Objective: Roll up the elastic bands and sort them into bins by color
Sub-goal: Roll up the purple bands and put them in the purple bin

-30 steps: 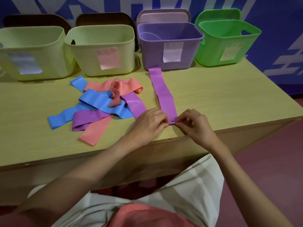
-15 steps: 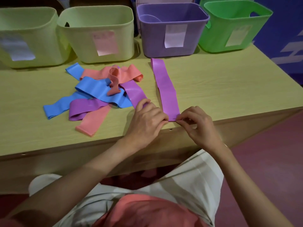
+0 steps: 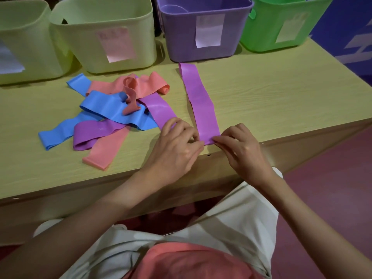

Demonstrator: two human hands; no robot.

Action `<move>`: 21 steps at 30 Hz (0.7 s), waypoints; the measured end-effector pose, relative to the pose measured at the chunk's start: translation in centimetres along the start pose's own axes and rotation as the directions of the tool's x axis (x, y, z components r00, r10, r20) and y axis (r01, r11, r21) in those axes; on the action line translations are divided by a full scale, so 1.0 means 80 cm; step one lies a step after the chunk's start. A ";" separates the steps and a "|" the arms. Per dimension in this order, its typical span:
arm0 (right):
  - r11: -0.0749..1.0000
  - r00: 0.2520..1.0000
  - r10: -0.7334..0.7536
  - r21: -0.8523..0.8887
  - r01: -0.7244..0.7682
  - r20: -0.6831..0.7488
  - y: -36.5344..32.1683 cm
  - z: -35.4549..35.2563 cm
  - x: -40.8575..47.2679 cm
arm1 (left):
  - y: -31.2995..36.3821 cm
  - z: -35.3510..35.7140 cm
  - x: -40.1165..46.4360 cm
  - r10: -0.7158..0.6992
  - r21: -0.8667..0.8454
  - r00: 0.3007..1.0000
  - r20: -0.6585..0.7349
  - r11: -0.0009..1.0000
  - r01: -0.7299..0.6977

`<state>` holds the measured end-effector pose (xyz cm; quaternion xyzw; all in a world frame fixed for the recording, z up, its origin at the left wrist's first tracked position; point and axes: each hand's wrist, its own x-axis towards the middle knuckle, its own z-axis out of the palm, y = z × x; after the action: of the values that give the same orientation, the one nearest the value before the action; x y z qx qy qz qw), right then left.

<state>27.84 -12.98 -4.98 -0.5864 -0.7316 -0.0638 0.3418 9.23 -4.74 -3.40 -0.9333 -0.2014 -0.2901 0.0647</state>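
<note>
A purple elastic band (image 3: 201, 101) lies flat and straight on the table, running from the purple bin (image 3: 205, 27) toward me. My left hand (image 3: 177, 150) and my right hand (image 3: 243, 152) both pinch its near end at the table's front edge, one at each corner. To the left lies a tangled pile of bands: blue bands (image 3: 112, 109), pink bands (image 3: 141, 85) and purple bands (image 3: 96, 131).
Two pale green bins (image 3: 104, 37) stand at the back left, and a bright green bin (image 3: 281, 23) stands at the back right, each with a paper label. The wooden table (image 3: 271, 93) ends just under my hands. My lap is below.
The view has tilted down and closer, so the bins sit higher in frame. Both hands stay at the band's near end with only small finger shifts.
</note>
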 end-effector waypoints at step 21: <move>0.994 0.994 0.104 -0.036 -0.105 -0.020 -0.009 0.009 0.002 | -0.004 -0.016 -0.006 0.084 0.211 0.966 0.245 0.968 -0.137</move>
<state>26.87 -12.71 -5.19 -0.6294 -0.6956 -0.0646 0.3402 8.10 -4.94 -2.57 -0.9574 -0.1865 -0.1492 0.1623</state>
